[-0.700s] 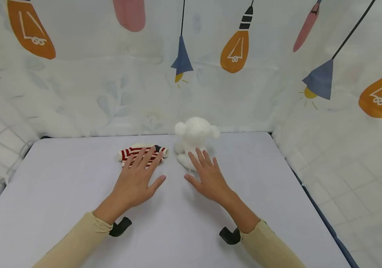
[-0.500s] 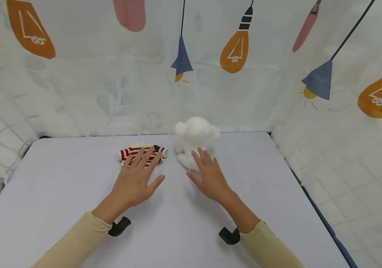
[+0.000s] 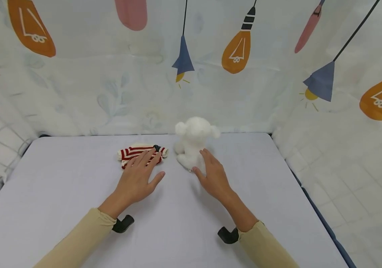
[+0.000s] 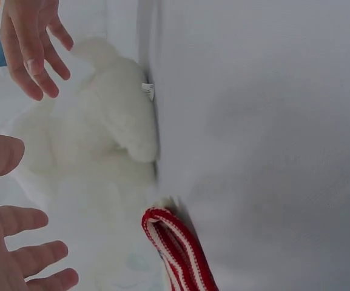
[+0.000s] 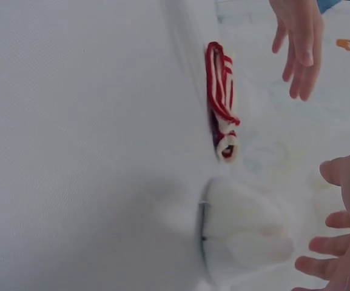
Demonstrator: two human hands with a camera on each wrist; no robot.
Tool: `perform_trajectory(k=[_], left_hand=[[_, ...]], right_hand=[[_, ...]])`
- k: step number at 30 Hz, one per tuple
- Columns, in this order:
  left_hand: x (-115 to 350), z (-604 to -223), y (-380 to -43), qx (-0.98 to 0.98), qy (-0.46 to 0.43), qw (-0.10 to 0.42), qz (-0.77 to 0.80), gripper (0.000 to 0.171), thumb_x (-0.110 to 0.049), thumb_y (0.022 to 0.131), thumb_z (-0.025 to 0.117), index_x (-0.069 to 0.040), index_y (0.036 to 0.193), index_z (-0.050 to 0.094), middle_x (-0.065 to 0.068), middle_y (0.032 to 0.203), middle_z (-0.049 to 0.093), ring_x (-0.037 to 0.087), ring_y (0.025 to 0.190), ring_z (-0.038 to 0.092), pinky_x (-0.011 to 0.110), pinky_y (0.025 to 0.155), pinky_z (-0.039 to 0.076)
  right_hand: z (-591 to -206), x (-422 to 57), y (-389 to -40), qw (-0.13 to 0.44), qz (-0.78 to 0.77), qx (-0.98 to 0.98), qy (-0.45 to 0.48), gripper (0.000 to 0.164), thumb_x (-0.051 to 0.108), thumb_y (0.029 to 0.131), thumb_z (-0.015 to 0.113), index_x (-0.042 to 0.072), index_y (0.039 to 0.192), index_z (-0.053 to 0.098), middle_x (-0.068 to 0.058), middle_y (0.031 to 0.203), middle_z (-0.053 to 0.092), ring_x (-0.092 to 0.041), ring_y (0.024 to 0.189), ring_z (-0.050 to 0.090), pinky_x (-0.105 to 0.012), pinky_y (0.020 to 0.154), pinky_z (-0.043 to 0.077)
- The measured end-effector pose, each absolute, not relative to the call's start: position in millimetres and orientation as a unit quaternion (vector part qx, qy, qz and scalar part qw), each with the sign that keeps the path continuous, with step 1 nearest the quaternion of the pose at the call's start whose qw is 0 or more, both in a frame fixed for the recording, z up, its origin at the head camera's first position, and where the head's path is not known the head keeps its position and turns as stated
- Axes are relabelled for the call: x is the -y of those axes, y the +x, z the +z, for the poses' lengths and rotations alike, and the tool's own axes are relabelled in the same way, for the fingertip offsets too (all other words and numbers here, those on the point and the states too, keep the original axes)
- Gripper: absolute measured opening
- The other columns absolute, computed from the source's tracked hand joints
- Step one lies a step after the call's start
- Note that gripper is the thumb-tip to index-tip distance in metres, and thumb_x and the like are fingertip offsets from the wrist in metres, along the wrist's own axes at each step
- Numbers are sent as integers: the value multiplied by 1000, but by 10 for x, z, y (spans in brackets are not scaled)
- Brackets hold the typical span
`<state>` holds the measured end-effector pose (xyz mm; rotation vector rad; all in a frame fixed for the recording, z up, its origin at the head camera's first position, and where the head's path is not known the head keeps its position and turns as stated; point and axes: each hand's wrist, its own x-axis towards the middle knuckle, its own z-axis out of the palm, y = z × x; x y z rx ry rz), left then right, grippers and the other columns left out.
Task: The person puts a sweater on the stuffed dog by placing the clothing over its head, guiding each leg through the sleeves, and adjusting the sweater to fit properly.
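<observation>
A white plush toy [image 3: 195, 132] with round ears sits upright at the far side of the table. To its left lies a small knitted sweater [image 3: 131, 152] with red and cream stripes and a dark patch. My left hand [image 3: 136, 183] hovers over the near side of the sweater, fingers extended and thumb spread, hiding part of it. The right hand [image 3: 215, 179] is held beside the toy's lower right side, fingers forward and thumb apart, overlapping it in the head view. In the left wrist view a white tag shows on the plush toy [image 4: 126, 109]. Neither hand grips anything.
A white cloth covers the table [image 3: 177, 234]. Behind and at both sides stands a pale curtain [image 3: 124, 89] printed with lamps and bulbs. A black curved piece [image 3: 124, 224] sticks out at the left wrist, and a similar black piece [image 3: 228, 236] at the right.
My right hand has shifted slightly right and turned, its fingers now closer together beside the toy. The left hand has barely moved. Toy and sweater stay in place.
</observation>
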<state>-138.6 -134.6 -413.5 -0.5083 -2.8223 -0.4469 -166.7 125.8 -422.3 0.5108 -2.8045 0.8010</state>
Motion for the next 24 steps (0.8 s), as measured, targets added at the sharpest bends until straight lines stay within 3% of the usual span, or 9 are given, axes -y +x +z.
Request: perform_trajectory(k=[14,24], left_hand=[[1267,-4314,-1590,965,-172,109,-163,66,-47,95,54,-15,150,35,12,154,37,34,142,33,59,111,28],[1166,-4367,-1661,963,-175,119,-169,63,-44,95,55,-12,148,40,13,152,40,35,139,39,57,110,31]], right_hand=[[-4331,-1270,-1785,97,287,944,132,59,32,95,61,5,143,39,-15,147,43,-34,135,44,-52,104,42],[-4444,-1265,-1930,94,307,942,97,55,31,94,62,4,138,43,-15,144,47,-30,135,45,-45,108,41]])
